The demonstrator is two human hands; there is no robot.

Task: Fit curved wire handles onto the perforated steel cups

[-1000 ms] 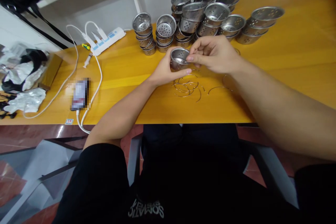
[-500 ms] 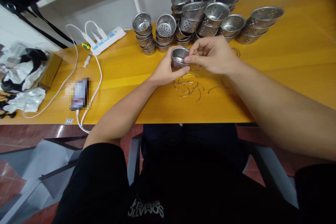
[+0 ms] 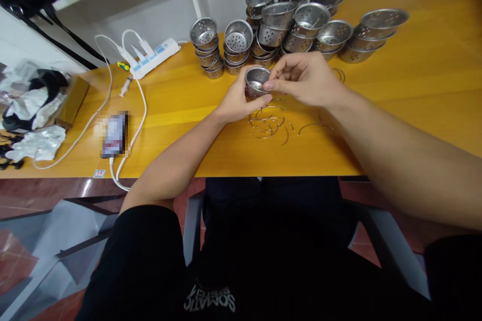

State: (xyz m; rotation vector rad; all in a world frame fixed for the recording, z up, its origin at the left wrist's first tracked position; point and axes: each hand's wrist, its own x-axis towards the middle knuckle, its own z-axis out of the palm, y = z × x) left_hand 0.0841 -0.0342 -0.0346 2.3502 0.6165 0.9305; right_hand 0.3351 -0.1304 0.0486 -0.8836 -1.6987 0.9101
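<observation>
My left hand point(image 3: 235, 102) is wrapped round a small perforated steel cup point(image 3: 256, 80), holding it just above the yellow table point(image 3: 414, 85). My right hand point(image 3: 303, 79) meets the cup's rim from the right, thumb and forefinger pinched together there; what they pinch is too small to make out. Directly below both hands lie several thin curved wire handles point(image 3: 269, 124) scattered on the tabletop.
Stacks of the same perforated steel cups point(image 3: 297, 15) fill the back of the table. At left are a white power strip point(image 3: 152, 55) with cables, a phone point(image 3: 114, 134), and crumpled bags point(image 3: 33, 110) beyond the table's left end.
Both hands with the cup have shifted very slightly up and away from me; the right fingertips stay at the cup's rim.
</observation>
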